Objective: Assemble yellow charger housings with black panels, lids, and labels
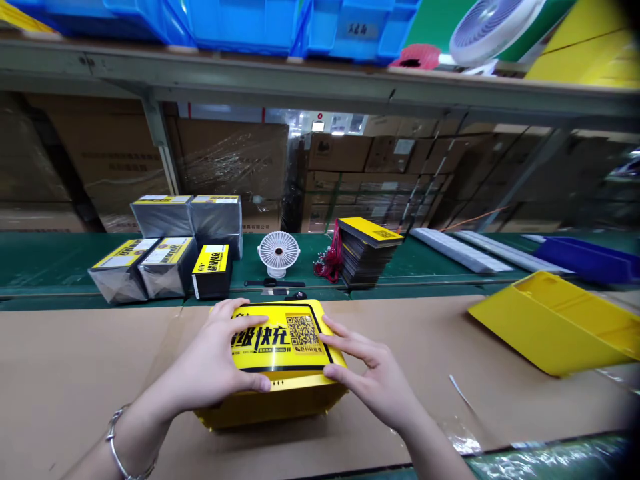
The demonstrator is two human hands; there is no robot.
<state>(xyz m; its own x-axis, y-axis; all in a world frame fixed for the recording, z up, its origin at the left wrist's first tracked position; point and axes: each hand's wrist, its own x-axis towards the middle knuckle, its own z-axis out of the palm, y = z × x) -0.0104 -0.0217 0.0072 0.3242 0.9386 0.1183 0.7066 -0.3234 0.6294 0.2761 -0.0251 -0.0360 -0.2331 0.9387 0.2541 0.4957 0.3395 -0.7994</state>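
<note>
One black-bordered yellow panel (280,343) on yellow plastic box (275,408) is touched by left hand (216,357) and right hand (383,380), both spread. It could be skewed by uneven pressing.

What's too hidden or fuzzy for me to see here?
In the head view:
- Start of the black writing on the yellow case: the left hand covers part of it.
- The case's underside: it faces down to the cardboard.
- Top of the shelf fan: cut off by the upper edge.
- Far end of the yellow shell: cut off by the right edge.
- Writing on the blue bin: small and blurry.
</note>
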